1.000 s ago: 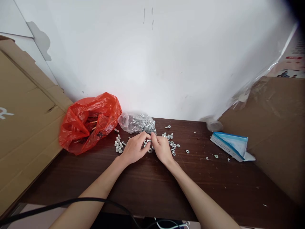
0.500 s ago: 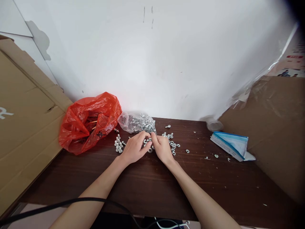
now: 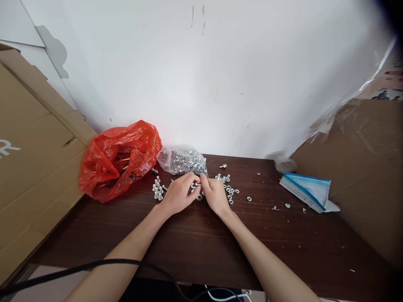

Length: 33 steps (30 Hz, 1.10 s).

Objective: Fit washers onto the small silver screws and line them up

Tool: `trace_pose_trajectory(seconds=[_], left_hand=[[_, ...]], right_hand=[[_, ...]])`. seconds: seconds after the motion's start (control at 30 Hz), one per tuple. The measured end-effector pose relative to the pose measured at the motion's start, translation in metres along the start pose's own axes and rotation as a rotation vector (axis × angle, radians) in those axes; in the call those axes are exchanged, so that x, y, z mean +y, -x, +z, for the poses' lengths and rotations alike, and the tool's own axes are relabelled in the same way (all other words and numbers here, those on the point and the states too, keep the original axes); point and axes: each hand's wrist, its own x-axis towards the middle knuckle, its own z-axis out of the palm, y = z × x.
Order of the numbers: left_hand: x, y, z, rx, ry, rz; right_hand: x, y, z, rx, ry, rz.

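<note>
Between my two hands a small metal bolt (image 3: 197, 184) lies roughly level, pinched at the fingertips. My left hand (image 3: 179, 193) is closed on its left end with thumb and index finger. From the other side the thumb and fingers of my right hand (image 3: 215, 194) press together around its right end; whether a nut or washer is on it is hidden. Flat washers (image 3: 199, 197) lie on the table just beneath the hands. Several hex nuts (image 3: 231, 191) are scattered right of my right hand, with upright bolts (image 3: 223, 178) behind them. More bolts (image 3: 158, 189) stand grouped left of my left hand.
A clear bag of metal hardware (image 3: 185, 162) sits behind the hands against the wall. The open red plastic bag (image 3: 121, 161) is at left, beside a cardboard box (image 3: 40, 167). At right are a blue-white packet (image 3: 305, 191) and a clear container (image 3: 285, 163). A black cable (image 3: 103, 262) crosses the front.
The view has shifted slightly, so everything sits a little further right. Both hands keep nearly the same pose, and the bolt between the fingertips shows a bit more plainly.
</note>
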Motion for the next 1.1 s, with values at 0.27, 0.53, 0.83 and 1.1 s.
trace_pose_trajectory(seconds=[0.27, 0.53, 0.83, 1.1], left_hand=[[0.0021, 0.0008, -0.0005, -0.044, -0.013, -0.079], [0.0016, 0.0006, -0.0004, -0.016, -0.008, -0.009], [0.0025, -0.0007, -0.0017, -0.033, -0.01, -0.006], [0.0013, 0.0012, -0.0004, -0.034, 0.004, -0.037]], right_hand=[[0.0002, 0.0006, -0.0002, 0.004, 0.005, -0.003], [0.0, 0.0006, -0.0005, 0.008, 0.009, -0.008], [0.0007, 0.0007, -0.0008, 0.01, 0.0, -0.011], [0.0, 0.0003, -0.0027, 0.018, 0.011, -0.01]])
